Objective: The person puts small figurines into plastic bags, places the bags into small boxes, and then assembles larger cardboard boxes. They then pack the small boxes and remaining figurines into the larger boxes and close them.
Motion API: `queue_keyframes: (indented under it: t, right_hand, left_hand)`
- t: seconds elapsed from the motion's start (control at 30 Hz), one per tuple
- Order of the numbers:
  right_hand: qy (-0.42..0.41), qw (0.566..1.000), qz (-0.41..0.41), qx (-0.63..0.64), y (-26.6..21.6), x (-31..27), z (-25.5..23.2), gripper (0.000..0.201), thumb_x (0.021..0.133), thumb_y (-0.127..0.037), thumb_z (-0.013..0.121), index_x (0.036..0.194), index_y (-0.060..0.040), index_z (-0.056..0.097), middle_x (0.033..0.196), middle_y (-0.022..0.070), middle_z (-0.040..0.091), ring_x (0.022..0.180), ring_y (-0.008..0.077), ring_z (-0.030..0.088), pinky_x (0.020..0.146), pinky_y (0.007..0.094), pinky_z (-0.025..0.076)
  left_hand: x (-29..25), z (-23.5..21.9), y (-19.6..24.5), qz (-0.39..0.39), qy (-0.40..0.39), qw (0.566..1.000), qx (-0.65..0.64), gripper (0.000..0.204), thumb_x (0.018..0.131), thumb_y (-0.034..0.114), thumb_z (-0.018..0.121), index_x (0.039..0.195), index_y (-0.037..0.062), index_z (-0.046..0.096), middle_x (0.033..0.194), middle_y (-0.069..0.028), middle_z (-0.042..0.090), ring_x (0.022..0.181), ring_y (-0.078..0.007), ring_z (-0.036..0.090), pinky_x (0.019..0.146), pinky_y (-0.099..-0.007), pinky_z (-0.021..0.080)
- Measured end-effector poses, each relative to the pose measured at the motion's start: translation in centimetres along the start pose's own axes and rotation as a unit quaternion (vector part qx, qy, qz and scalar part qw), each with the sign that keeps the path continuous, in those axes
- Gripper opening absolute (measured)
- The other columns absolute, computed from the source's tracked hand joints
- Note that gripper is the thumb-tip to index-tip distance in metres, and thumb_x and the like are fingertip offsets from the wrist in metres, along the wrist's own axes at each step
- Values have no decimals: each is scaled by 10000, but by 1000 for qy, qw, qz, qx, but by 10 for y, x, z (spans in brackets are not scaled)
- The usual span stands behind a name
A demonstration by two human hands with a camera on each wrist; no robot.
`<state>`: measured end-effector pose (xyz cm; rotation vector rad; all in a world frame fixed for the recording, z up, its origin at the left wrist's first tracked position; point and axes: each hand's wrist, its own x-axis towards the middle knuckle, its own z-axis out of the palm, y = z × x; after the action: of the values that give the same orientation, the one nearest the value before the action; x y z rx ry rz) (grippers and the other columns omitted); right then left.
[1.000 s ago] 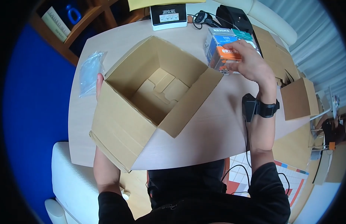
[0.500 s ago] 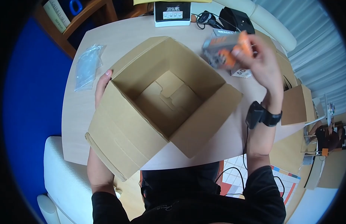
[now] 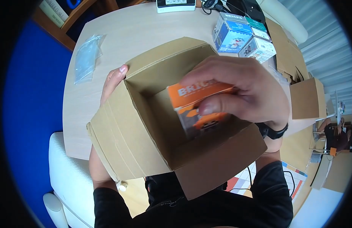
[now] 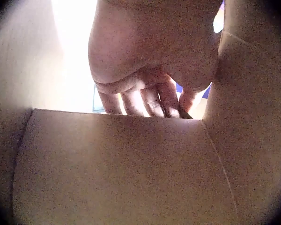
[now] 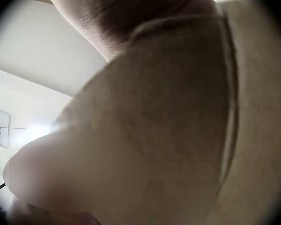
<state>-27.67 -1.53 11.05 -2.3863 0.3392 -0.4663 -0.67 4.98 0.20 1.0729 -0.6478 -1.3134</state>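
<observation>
An open cardboard box (image 3: 122,133) is tilted above the table's front edge in the head view. My left hand (image 3: 113,83) grips its upper left side; in the left wrist view that hand (image 4: 152,47) has its fingers bent against the cardboard (image 4: 112,164). Inside the opening, my right hand (image 3: 246,87) holds an orange "BRICKS" box (image 3: 177,99) between thumb and fingers, its lower end down in the cavity. Cardboard (image 5: 178,93) covers much of the right wrist view and hides the fingers.
Several small brick boxes (image 3: 235,37) stand at the table's back right. A clear plastic bag (image 3: 86,60) lies on the left of the table (image 3: 119,36). Another cardboard box (image 3: 307,100) is at the right edge, and a white device (image 3: 176,7) at the back.
My right hand has lifted the orange box from the group at the back right and brought it left and down into the cardboard box. The cardboard box has shifted right.
</observation>
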Motion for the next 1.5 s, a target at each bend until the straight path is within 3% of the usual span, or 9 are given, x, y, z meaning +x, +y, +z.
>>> queue_keyframes:
  t: [0.13, 0.3, 0.5, 0.7, 0.8, 1.03, 1.2, 1.37, 1.5]
  right_hand:
    - [88, 984, -7, -155, 4, 1, 14, 343, 834, -138, 716, 1144, -8, 645, 1079, 162, 666, 1009, 333, 647, 899, 371, 505]
    - [177, 984, 19, -29, -11, -6, -5, 285, 871, -38, 610, 1146, 29, 646, 1076, 169, 690, 1044, 249, 651, 927, 344, 481]
    - [33, 947, -266, 175, -24, -17, -2, 261, 910, -123, 604, 1043, 96, 653, 1010, 227, 677, 831, 317, 691, 701, 338, 557]
    - [-109, 865, -288, 396, -59, -29, 28, 214, 884, -53, 549, 1087, 6, 580, 910, 137, 625, 823, 305, 613, 740, 388, 514]
    - [-231, 843, -334, 354, -60, -32, 20, 240, 914, -11, 466, 1066, 174, 477, 942, 209, 597, 817, 348, 611, 751, 385, 512]
    - [-40, 882, -342, 322, -67, -42, 27, 191, 952, -112, 537, 1073, 34, 562, 869, 172, 626, 795, 317, 634, 673, 373, 498]
    - [-66, 890, -337, 301, -73, -38, 14, 193, 889, -10, 490, 1006, 143, 478, 920, 208, 572, 819, 374, 580, 785, 400, 500]
    - [-29, 886, -379, 266, -70, -30, 21, 162, 901, -26, 528, 1032, 30, 605, 719, 102, 526, 648, 287, 560, 559, 351, 443]
    - [25, 948, -226, 222, -50, -46, -20, 128, 863, -25, 568, 955, 62, 579, 896, 162, 595, 826, 319, 602, 785, 350, 492]
  left_hand:
    - [3, -7, -5, -2, 28, 1000, 9, 378, 920, 419, 608, 787, 65, 608, 642, 2, 549, 586, -81, 543, 546, -247, 437]
    - [5, -15, -5, -14, -25, 1000, -10, 364, 940, 414, 582, 902, 54, 609, 770, -35, 584, 728, -86, 572, 652, -263, 462]
    - [-11, 16, -4, -77, 23, 965, -248, 428, 972, 425, 525, 1101, 28, 620, 993, -89, 663, 884, -171, 633, 802, -318, 504]
    - [-11, 12, -2, -111, -26, 972, -206, 487, 968, 458, 518, 1182, 28, 602, 1105, -124, 662, 974, -228, 638, 842, -368, 513]
    - [-5, 7, -7, -93, -53, 976, -189, 492, 972, 463, 506, 1193, 32, 597, 1119, -123, 655, 988, -229, 631, 853, -369, 507]
    - [-2, -9, -10, -70, -89, 981, -156, 504, 982, 475, 479, 1219, 43, 585, 1150, -120, 640, 1020, -231, 613, 880, -370, 493]
    - [3, -5, -15, -61, -104, 981, -154, 513, 989, 484, 459, 1238, 51, 576, 1173, -118, 629, 1043, -232, 600, 899, -370, 482]
    - [6, -13, -19, -54, -131, 980, -143, 522, 996, 493, 440, 1257, 58, 567, 1196, -116, 619, 1066, -234, 588, 918, -371, 472]
    - [6, -18, -22, -55, -138, 978, -146, 530, 1002, 500, 424, 1272, 65, 560, 1214, -115, 610, 1084, -235, 577, 934, -371, 464]
